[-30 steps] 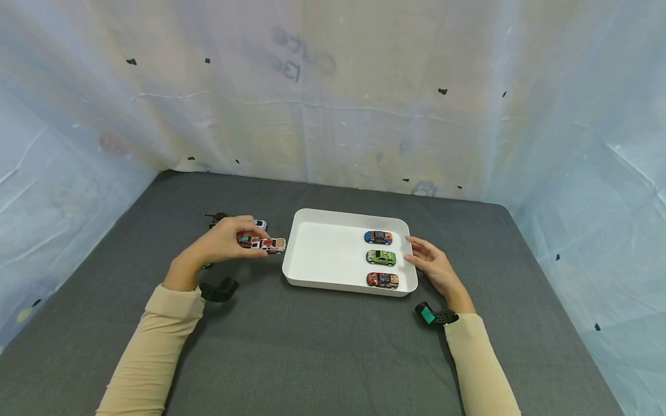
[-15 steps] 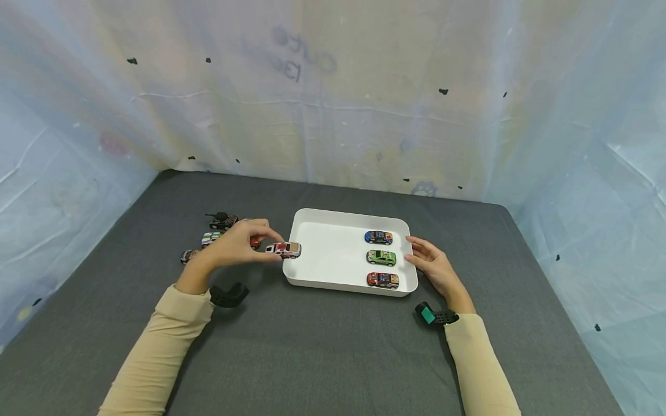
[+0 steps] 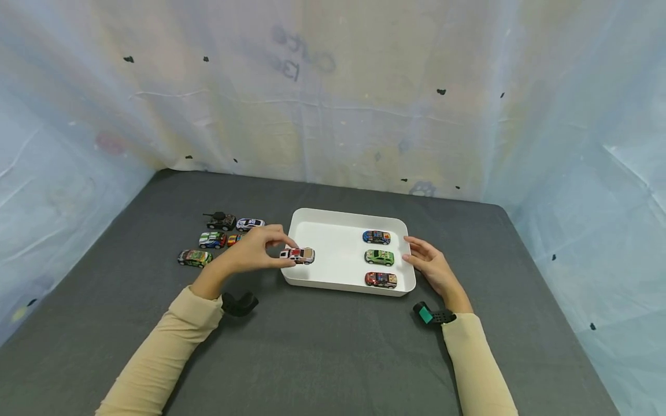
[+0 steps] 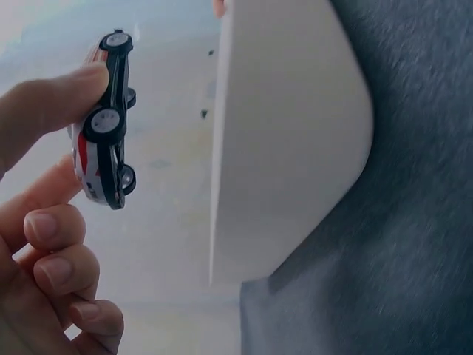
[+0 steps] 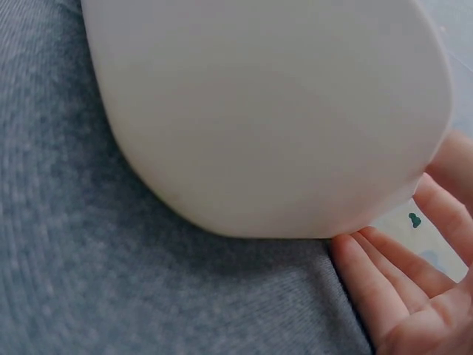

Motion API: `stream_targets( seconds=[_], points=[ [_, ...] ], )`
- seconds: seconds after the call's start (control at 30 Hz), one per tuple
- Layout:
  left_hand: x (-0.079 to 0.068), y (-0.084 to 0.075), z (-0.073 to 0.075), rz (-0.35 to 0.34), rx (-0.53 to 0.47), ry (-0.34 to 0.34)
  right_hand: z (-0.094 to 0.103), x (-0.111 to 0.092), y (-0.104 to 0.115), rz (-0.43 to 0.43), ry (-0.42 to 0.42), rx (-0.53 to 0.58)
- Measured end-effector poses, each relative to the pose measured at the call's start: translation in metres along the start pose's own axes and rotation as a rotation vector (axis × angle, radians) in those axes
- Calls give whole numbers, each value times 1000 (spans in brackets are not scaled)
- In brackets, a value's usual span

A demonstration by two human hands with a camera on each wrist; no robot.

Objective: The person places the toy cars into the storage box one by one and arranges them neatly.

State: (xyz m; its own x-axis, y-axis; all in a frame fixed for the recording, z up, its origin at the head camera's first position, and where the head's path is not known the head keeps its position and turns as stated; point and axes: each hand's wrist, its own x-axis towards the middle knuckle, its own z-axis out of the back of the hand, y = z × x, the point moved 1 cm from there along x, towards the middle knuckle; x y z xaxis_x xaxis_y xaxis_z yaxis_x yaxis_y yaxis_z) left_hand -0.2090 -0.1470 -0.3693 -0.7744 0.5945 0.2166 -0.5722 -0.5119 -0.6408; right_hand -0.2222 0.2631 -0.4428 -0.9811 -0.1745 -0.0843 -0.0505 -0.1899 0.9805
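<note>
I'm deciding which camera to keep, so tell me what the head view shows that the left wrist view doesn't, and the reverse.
Head view only: the blue car, green car and red car inside the tray, plus five toy vehicles to its left, one partly hidden.

Left wrist view only: wheels on both sides of the held car, and three curled fingertips clear of it.

Both: the left hand pinching the held car, the tray's outer wall and the grey cloth.
</note>
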Motion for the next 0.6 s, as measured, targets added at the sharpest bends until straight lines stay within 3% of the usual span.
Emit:
stream_targets(
  seconds=[0.6],
  points=[
    [19,-15,-39,-14,-64,13,0,2,-3,2,-1,0]
  ],
)
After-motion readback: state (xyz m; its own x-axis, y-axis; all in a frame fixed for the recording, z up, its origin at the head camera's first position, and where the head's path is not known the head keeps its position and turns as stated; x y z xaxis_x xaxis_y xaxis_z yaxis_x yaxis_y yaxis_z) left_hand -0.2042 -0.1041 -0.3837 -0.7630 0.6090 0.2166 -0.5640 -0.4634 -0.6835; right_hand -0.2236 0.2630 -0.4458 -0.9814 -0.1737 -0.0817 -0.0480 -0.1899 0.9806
